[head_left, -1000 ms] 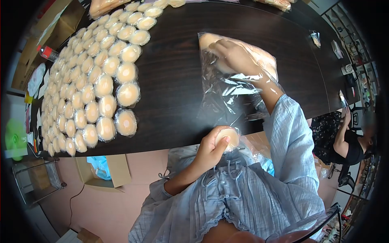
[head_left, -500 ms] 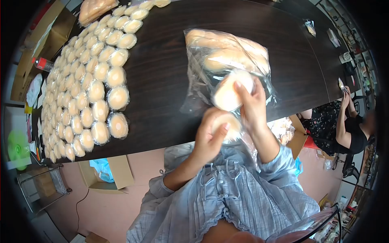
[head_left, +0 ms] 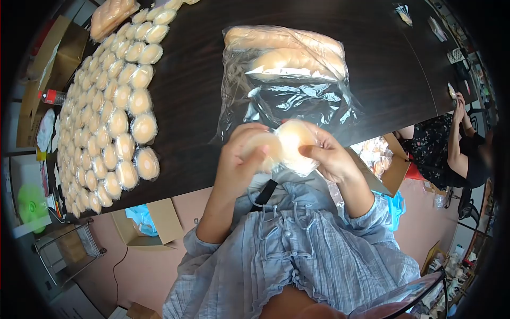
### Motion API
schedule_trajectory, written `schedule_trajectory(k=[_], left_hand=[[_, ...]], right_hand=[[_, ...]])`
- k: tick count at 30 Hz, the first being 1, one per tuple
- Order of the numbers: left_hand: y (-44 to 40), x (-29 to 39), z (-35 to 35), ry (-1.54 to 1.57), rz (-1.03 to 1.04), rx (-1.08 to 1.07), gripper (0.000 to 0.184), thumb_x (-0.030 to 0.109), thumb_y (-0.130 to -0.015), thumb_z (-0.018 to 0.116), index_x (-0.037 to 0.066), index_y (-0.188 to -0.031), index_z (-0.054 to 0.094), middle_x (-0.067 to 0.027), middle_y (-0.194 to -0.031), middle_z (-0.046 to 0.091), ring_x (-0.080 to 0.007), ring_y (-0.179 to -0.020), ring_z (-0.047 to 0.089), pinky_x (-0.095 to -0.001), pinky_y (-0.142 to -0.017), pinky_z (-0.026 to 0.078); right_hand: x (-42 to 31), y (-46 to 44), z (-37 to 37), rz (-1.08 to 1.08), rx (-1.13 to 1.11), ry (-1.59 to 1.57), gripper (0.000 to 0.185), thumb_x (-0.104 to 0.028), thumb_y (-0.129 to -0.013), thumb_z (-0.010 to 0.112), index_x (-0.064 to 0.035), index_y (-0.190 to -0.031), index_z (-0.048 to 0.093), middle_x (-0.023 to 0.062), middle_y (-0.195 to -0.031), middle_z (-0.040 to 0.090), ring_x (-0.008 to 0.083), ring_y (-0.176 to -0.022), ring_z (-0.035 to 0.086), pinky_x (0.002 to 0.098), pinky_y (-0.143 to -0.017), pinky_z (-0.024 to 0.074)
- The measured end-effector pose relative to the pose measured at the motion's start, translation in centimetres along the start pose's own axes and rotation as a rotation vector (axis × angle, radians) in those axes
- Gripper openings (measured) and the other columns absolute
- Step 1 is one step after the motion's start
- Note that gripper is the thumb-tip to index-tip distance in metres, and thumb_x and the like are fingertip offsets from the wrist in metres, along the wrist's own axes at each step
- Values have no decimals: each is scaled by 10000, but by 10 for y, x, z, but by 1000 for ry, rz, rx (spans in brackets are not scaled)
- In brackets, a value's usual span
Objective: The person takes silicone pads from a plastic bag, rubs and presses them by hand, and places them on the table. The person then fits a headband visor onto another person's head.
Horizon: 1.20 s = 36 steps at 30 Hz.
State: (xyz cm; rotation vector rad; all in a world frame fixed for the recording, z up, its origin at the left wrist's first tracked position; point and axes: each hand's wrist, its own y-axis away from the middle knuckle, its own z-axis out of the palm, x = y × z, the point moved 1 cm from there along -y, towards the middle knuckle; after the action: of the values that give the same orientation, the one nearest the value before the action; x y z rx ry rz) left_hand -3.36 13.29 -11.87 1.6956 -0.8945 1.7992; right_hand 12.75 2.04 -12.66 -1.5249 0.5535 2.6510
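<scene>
Above my lap, in front of the table edge, my left hand (head_left: 242, 159) is closed on a round beige disc (head_left: 264, 147). Beside it my right hand (head_left: 329, 157) pinches a second beige disc (head_left: 294, 143), thumb on its face. The two discs meet or overlap at their edges; which one lies in front is hard to tell. Beyond my hands a large clear plastic bag (head_left: 297, 95) lies on the dark table (head_left: 188, 106), with rows of beige discs (head_left: 297, 63) at its far end.
Many wrapped discs (head_left: 118, 123) cover the table's left side. Another filled bag (head_left: 111, 18) is at the far left. Open cardboard boxes (head_left: 167, 220) stand below the table, one (head_left: 393, 178) at right. A person (head_left: 451, 143) sits at the right, hands near the table.
My right hand has come out of the clear bag with a disc and moved beside my left hand. The two discs are now together. The view has shifted slightly.
</scene>
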Motion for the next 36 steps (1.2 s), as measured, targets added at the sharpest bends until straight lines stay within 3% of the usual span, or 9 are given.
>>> schedule_trajectory(k=[2, 7, 12, 18, 23, 28, 36], left_hand=[[3, 1, 1, 344, -272, 128, 213, 27, -850, 480, -21, -1057, 502, -164, -1043, 576, -199, -775, 591, -206, -570, 500], [8, -7, 13, 527, -253, 212, 251, 48, -872, 480, -11, -1112, 436, -212, -1071, 568, -213, -755, 612, -209, -491, 514], [9, -12, 15, 514, -235, 220, 283, 59, -888, 475, -3, -1149, 385, -230, -1065, 564, -222, -788, 614, -208, -509, 515], [9, -20, 15, 469, -211, 241, 273, 49, -887, 470, -3, -1146, 398, -220, -1059, 567, -219, -805, 611, -212, -508, 517], [11, -23, 14, 480, -201, 298, 275, 43, -888, 462, 1, -1153, 399, -212, -1049, 570, -219, -817, 607, -213, -510, 518], [11, -25, 14, 465, -205, 296, 286, 44, -888, 462, 5, -1164, 397, -200, -1040, 574, -215, -812, 604, -218, -514, 521], [13, -30, 20, 438, -195, 280, 280, 69, -906, 450, 7, -1175, 402, -169, -1030, 569, -171, -778, 577, -212, -519, 504]], right_hand=[[2, 2, -2, 84, 69, -182, 298, 45, -777, 565, 53, -1071, 518, 167, -956, 618, 176, -746, 632, 203, -627, 521], [9, 4, 0, 12, 214, -165, 233, 20, -803, 575, 67, -1029, 544, 164, -876, 640, 176, -655, 642, 191, -527, 515], [9, 4, 4, -23, 292, -49, 215, -5, -819, 590, 69, -1017, 553, 154, -829, 644, 154, -599, 630, 181, -474, 499], [9, 4, 8, 11, 282, -129, 216, -13, -809, 614, 66, -1003, 562, 149, -805, 643, 140, -603, 626, 179, -479, 498], [10, 8, 6, 71, 146, -180, 211, -34, -810, 625, 66, -987, 567, 142, -789, 642, 136, -596, 621, 184, -476, 496], [13, 4, 12, -50, 266, -60, 206, -61, -819, 626, 63, -974, 574, 134, -780, 642, 130, -570, 607, 189, -473, 487], [16, 7, 13, -121, 253, 128, 115, -82, -806, 657, 26, -814, 621, 57, -665, 609, 61, -532, 508, 161, -445, 397]])
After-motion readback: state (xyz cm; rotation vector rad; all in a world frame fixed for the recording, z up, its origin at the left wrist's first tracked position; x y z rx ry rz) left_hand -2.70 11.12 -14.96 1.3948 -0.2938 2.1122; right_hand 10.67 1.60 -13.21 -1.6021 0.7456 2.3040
